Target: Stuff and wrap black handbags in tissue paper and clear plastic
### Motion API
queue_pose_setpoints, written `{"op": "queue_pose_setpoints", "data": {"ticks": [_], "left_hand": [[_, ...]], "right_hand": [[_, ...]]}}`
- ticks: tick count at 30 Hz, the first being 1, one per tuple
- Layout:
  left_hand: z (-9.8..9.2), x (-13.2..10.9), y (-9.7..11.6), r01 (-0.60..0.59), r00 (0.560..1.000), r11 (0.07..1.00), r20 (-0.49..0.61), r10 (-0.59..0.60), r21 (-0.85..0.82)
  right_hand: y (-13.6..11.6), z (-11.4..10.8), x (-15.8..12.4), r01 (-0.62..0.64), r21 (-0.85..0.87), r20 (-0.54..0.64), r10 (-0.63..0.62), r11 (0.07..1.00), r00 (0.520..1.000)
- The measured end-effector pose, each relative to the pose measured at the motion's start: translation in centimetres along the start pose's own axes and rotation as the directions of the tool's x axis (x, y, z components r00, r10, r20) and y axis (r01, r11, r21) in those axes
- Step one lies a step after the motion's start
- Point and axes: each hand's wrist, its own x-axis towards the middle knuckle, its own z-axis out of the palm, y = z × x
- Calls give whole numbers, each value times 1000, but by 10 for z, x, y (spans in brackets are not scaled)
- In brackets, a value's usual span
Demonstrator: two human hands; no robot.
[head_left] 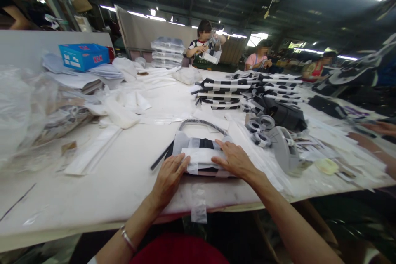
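A black-and-white handbag [206, 143] lies on the table in front of me, with its wrapped handle [202, 122] arching away from me. White tissue paper [199, 156] covers much of its front. My left hand [169, 178] rests on the paper at the bag's left side, fingers stretched out. On the right side, my right hand [235, 160] presses flat on the paper with its thumb and fingers apart. A dark strap [162, 154] sticks out beyond the bag's left side. Below the bag, a clear plastic strip [199, 204] hangs over the table edge.
Stacked black-and-white bags [227, 87] stand at the back right. Tape rolls [261, 126] and a grey tape dispenser [284, 148] lie nearer. A blue box [83, 57] and clear plastic bags [27, 111] are at left. A co-worker's arm [369, 146] reaches in from the right.
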Motion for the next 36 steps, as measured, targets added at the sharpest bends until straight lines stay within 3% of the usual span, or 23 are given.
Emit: {"op": "queue_pose_setpoints", "data": {"ticks": [3,6,12,22,27,31,33,36], "left_hand": [[0,0,0,6,1000,1000,8,-6,-11],[0,0,0,2,1000,1000,15,-2,-12],[0,0,1,28,1000,1000,11,-28,4],[-4,3,1,-39,999,999,16,39,-25],[-2,4,-3,-80,997,996,11,81,-43],[0,3,-4,-67,998,996,-7,67,-56],[0,3,-3,-56,998,996,-7,56,-65],[2,2,-2,-47,999,996,0,47,-73]], "right_hand": [[-12,-6,1,20,-24,-71,-22,999,997],[-30,-4,5,134,45,-134,-127,990,983],[-55,14,20,218,171,-70,-209,961,975],[-66,19,11,219,110,-87,-210,970,974],[-33,-2,7,118,197,-172,-84,973,982],[11,-11,-4,-91,139,-37,97,986,995],[21,-7,-9,-80,112,-10,81,991,997],[22,4,-15,-30,62,-101,36,998,994]]}}
